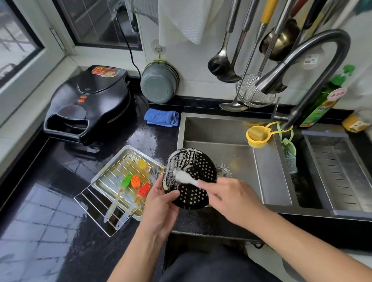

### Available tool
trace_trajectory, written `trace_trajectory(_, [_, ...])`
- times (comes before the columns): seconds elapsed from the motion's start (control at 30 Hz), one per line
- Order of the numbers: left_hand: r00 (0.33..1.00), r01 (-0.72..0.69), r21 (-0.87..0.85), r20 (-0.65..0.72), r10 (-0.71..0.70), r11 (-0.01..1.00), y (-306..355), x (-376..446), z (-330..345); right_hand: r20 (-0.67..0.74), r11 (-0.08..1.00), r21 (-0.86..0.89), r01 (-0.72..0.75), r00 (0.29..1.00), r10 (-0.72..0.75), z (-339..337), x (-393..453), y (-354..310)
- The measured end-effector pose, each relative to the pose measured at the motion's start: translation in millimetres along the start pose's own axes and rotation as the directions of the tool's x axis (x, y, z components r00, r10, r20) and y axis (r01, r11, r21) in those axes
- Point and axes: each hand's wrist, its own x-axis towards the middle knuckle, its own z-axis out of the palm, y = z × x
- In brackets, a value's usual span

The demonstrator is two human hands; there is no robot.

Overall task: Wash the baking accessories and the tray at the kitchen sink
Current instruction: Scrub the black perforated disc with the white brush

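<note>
Window daylight — glossy glare, warped edges

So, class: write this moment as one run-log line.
left hand: holds perforated black disc | right hand: scrubs it with soapy white brush | silicone brushes, tray: waiting on counter

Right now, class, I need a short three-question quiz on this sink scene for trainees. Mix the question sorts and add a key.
1. True or false: the tap is running.
2. Which hand grips the perforated disc?
A. left hand
B. right hand
C. neither
3. Fill in: the silicone brushes lie on a wire rack over the ____.

Key:
1. False; no water shows at the spout.
2. A; the right hand holds the white brush, scrubbing the soapy disc.
3. tray
</note>
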Motion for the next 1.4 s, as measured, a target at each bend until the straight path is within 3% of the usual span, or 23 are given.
trace_trajectory(0.07, [1.0, 0.01, -0.003, -0.006, -0.01, 1.0, -2.2, 0.4, 0.9, -0.027, 1.0, -0.009, -0.016, 0.999, 0.016, -0.5, 2.9, 1.2])
trace_trajectory(0.17, [0.999, 0.017, -0.065, -0.026, -0.019, 0.998, -1.2, 1.8, -1.5, 0.081, 0.996, 0.018, 0.086, 0.993, -0.088, 1.0, -4.8, -8.6])
trace_trajectory(0.3, [0.999, -0.006, -0.072, -0.036, 0.003, 0.997, 0.0, 3.5, -3.0, -0.062, 1.0, 0.007, -0.015, 0.998, 0.015, 0.4, 1.1, 2.0])
trace_trajectory(0.47, [0.998, -0.023, -0.069, -0.054, 0.019, 0.997, 2.7, 6.9, -9.1, -0.007, 0.998, 0.003, 0.056, 0.998, -0.056, 4.5, -6.0, -1.2])
trace_trajectory(0.63, [0.999, -0.033, -0.058, -0.038, 0.031, 0.998, 3.1, 7.5, 0.3, -0.173, 0.999, 0.036, -0.038, 0.984, 0.044, -0.9, 12.3, 0.0])
trace_trajectory(0.8, [0.994, -0.086, -0.081, -0.074, 0.08, 0.993, 3.6, 10.4, -5.5, -0.072, 0.999, 0.021, -0.028, 0.997, 0.03, 6.9, -11.8, -5.1])
trace_trajectory(0.97, [0.991, -0.121, -0.043, -0.069, 0.117, 0.992, -6.3, 8.6, 1.6, -0.163, 0.994, 0.0, -0.107, 0.981, 0.106, 0.3, 14.0, -2.0])
trace_trajectory(1.13, [0.984, -0.157, -0.068, -0.094, 0.151, 0.985, -5.8, 11.7, 7.0, -0.103, 0.996, 0.051, -0.071, 0.992, 0.076, 10.6, -8.2, -29.3])
trace_trajectory(1.3, [0.987, -0.138, -0.076, -0.09, 0.131, 0.988, -6.8, 12.5, 11.1, -0.188, 0.994, 0.008, -0.11, 0.976, 0.11, 3.9, 22.2, -14.3])
trace_trajectory(1.4, [0.99, -0.119, -0.08, -0.082, 0.112, 0.99, -1.5, 13.3, 5.7, -0.113, 1.0, 0.0, -0.017, 0.993, 0.016, -1.0, 12.5, -15.2])
